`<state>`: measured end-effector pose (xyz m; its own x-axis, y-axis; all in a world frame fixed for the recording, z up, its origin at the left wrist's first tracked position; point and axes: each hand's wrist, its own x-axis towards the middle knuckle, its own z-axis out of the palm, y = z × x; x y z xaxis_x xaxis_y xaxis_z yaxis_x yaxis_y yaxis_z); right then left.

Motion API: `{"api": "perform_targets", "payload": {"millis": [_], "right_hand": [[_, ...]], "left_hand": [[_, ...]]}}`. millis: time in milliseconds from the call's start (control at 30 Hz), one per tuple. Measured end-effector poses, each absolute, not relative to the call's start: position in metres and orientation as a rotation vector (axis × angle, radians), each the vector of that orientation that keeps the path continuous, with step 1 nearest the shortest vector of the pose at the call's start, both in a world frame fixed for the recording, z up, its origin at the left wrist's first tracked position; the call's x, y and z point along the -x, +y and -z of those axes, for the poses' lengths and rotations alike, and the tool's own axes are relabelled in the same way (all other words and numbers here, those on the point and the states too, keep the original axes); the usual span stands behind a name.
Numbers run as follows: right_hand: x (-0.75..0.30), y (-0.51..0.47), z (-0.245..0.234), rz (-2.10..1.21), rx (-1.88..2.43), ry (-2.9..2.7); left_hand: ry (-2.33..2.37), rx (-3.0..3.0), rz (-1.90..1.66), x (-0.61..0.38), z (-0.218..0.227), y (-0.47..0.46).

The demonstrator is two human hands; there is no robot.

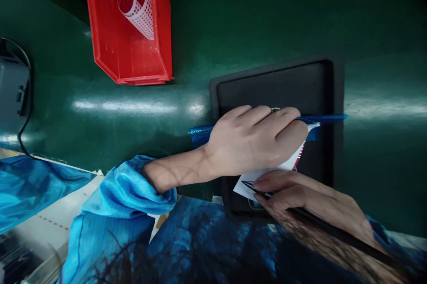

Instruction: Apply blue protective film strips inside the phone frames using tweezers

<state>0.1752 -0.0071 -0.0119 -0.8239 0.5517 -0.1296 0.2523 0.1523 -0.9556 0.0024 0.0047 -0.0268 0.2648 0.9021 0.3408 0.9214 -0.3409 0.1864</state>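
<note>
My left hand (258, 141), back up and fingers curled, is closed over a long blue strip-like piece (200, 132). Its textured end sticks out left of the hand, and a thin blue end reaches past the knuckles on the right. Under that hand lies a white sheet (245, 188), with a red-marked edge near its right side. My right hand (310, 195) pinches a dark pair of tweezers (247, 184), whose fine prongs lie over the sheet's lower left corner. Both hands are above a black tray (276, 88). My left palm and what it covers are hidden.
A red bin (130, 63) stands at the upper left of the green table (187, 97), with a rolled white perforated sheet (142, 17) inside. At the far left is a grey device (11, 88) with a black cable (30, 97). Another blue sleeve (36, 181) shows at lower left.
</note>
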Motion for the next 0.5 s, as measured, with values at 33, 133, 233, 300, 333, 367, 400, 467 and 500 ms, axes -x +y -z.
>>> {"api": "perform_targets", "payload": {"millis": [33, 133, 233, 300, 333, 367, 400, 467, 500], "right_hand": [[-0.1751, -0.0071, 0.0119, -1.729, 0.784, -2.179], [-0.1759, -0.0073, 0.0113, -1.744, 0.799, -2.164], [-0.1773, -0.0072, 0.0103, -1.785, 0.815, -2.14], [-0.1777, -0.007, 0.0097, -1.803, 0.84, -2.126], [-0.1776, -0.0069, 0.0097, -1.805, 0.852, -2.115], [-0.1773, -0.0071, 0.0098, -1.808, 0.862, -2.102], [-0.1769, -0.0074, 0.0101, -1.808, 0.872, -2.082], [-0.1758, -0.0085, 0.0111, -1.821, 0.895, -2.017], [-0.1753, -0.0091, 0.0116, -1.832, 0.904, -1.979]], "left_hand": [[-1.776, 2.46, 0.611, -0.0025, 0.0272, 0.0045], [-1.789, 2.47, 0.599, -0.0025, 0.0278, 0.0042], [-1.792, 2.476, 0.586, -0.0024, 0.0276, 0.0041], [-1.79, 2.476, 0.581, -0.0025, 0.0273, 0.0041], [-1.791, 2.476, 0.579, -0.0026, 0.0271, 0.004], [-1.789, 2.474, 0.58, -0.0027, 0.0269, 0.004], [-1.785, 2.472, 0.583, -0.0028, 0.0268, 0.004], [-1.776, 2.461, 0.595, -0.0029, 0.0267, 0.0039], [-1.77, 2.454, 0.606, -0.0029, 0.0268, 0.0039]]}}
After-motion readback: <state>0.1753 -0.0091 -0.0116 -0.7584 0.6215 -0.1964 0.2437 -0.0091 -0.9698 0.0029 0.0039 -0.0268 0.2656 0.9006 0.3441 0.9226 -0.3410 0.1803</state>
